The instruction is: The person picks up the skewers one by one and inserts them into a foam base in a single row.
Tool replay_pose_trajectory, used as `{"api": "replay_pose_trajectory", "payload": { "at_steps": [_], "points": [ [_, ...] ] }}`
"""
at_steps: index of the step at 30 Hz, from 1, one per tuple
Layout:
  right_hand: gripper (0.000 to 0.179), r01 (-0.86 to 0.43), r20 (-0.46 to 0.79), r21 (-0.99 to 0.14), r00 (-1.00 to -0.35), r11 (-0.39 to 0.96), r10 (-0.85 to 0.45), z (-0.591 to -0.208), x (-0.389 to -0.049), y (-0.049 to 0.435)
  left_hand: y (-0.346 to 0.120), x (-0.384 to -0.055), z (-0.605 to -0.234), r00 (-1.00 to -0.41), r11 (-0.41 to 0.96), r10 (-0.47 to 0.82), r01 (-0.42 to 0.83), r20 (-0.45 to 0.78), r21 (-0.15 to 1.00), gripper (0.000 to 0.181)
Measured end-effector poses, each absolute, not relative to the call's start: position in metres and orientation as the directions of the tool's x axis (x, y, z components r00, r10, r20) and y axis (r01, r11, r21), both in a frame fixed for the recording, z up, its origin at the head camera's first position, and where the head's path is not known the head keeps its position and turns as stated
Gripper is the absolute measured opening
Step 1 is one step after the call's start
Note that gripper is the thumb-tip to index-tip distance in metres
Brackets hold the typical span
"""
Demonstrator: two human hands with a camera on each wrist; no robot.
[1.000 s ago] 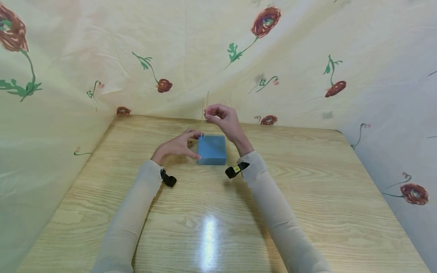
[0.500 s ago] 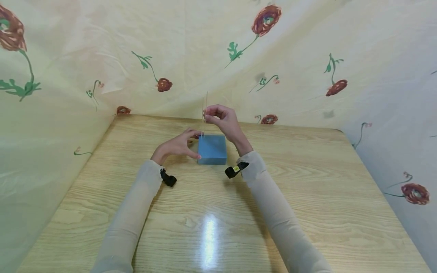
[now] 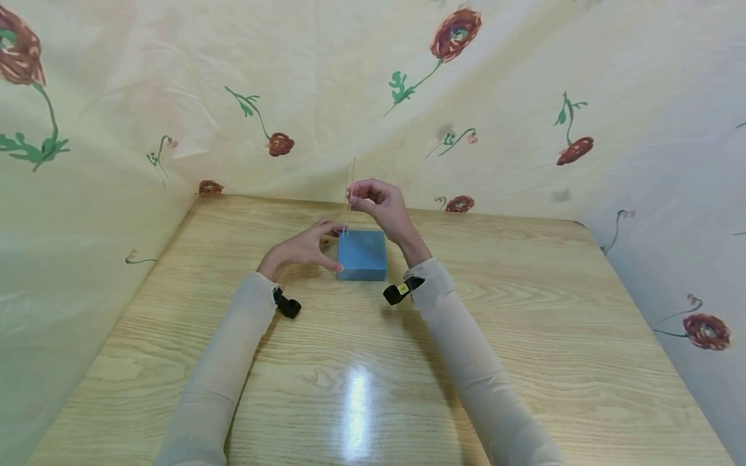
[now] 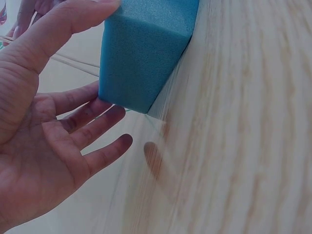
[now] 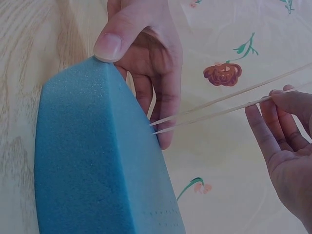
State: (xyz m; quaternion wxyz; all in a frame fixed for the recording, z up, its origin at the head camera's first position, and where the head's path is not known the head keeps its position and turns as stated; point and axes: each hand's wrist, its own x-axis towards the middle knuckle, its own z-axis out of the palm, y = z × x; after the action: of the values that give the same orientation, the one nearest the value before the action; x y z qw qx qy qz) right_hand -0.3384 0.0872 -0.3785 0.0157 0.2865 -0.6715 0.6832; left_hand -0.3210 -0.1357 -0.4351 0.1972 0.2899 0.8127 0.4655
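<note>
A blue foam block (image 3: 362,251) lies on the table. My left hand (image 3: 300,248) holds it by its left side, thumb at the near corner and fingers behind. Above the block's far left corner, my right hand (image 3: 384,206) pinches a thin wooden skewer (image 5: 209,116). In the right wrist view its pointed end meets the foam's top face; how deep it sits I cannot tell. Close beside it, a second skewer (image 5: 219,99) stands with its point at the foam too. Both skewers are near upright in the head view.
The block stands on a wood-grain table (image 3: 513,323). Small holes (image 5: 165,213) dot the foam's top face. A flowered cloth (image 3: 350,84) hangs behind the table and along its sides. Each wrist wears a black camera mount, such as the right one (image 3: 396,294).
Both hands and the block stay in nearly the same place. The top of the skewer in my right hand shifts only very slightly.
</note>
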Motion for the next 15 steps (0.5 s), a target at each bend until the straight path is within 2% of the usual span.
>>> {"api": "replay_pose_trajectory", "payload": {
  "at_steps": [8, 15],
  "points": [
    [0.01, -0.411, 0.414, -0.907, -0.837, -0.089, -0.358, -0.3784, -0.3393, 0.0865, -0.1356, -0.3206, -0.4341, -0.751, 0.393, 0.659, 0.299, -0.039, 0.869, 0.088],
    [0.017, -0.396, 0.39, -0.916, -0.843, -0.064, -0.37, -0.3803, -0.3393, 0.0873, -0.1359, -0.3194, -0.4327, -0.745, 0.379, 0.667, 0.302, -0.032, 0.875, 0.087]
  ]
}}
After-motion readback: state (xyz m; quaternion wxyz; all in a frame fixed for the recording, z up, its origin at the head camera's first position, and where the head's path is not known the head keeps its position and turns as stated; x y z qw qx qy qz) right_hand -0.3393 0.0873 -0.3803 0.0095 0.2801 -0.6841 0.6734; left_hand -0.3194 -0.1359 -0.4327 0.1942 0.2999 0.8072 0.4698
